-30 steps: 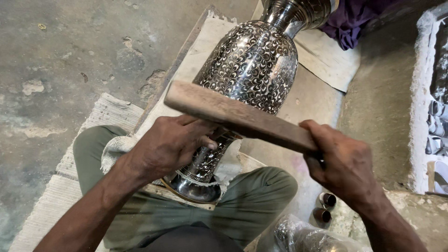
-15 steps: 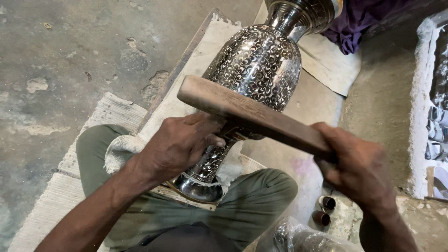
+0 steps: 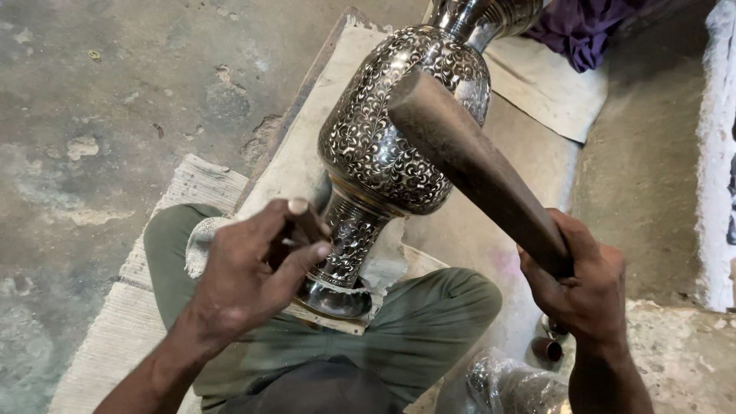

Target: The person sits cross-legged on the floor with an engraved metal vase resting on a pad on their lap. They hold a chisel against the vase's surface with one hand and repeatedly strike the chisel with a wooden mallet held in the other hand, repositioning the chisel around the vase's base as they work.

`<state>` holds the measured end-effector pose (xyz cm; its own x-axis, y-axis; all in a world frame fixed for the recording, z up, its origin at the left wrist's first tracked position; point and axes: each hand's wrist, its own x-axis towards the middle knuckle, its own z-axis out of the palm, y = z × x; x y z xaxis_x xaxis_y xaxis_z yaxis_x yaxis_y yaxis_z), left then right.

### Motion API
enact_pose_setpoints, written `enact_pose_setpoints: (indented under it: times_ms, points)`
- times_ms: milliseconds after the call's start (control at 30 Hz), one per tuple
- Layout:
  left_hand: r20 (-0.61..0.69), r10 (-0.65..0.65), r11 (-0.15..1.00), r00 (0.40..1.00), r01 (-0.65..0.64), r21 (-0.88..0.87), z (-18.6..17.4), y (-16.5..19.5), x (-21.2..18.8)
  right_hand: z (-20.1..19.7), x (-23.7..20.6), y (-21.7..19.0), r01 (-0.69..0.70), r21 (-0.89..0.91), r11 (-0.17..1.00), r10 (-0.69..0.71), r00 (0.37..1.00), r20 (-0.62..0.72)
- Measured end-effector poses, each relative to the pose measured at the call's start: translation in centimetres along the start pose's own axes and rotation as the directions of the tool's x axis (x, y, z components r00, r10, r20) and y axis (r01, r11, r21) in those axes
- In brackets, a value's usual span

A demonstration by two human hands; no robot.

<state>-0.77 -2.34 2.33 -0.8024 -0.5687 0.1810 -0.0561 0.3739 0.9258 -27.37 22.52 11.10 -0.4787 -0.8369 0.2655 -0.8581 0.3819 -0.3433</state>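
Right hand (image 3: 586,287): I see it closed around the narrow end of a wooden mallet (image 3: 475,165), raised with its thick end over the vase.
Left hand (image 3: 257,268): I see its fingers pinched on a small dark tool (image 3: 307,226) set near the vase's narrow stem; the tip is hidden.
Vase (image 3: 399,130): engraved metal, lying tilted across a cloth-covered board (image 3: 295,165), foot resting at my lap.
Lap: crossed legs in green trousers (image 3: 414,330).
Floor: bare concrete (image 3: 115,92).

rough concrete floor (image 3: 115,92), woven mat (image 3: 123,330)
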Motion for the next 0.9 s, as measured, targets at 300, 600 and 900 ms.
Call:
enact_pose_setpoints:
  times_ms: [300, 600, 900]
  points:
    - [-0.027, 0.056, 0.998, 0.998, -0.056, -0.032, 1.7, -1.7, -0.7, 0.7, 2.8, -0.2, 0.109, -0.073, 0.991, -0.084, 0.953, 0.291]
    - [-0.131, 0.125, 0.991, 0.983, -0.117, 0.069, 2.1, -1.6, -1.2, 1.6, 6.4, -2.4, -0.021, 0.107, 0.994, -0.03, 0.891, 0.453]
    - [-0.145, 0.077, 0.994, 0.986, -0.064, 0.089, 1.8, -1.3, -1.6, 1.1, 8.4, -3.8, 0.02, -0.012, 1.0, -0.007, 0.756, 0.654]
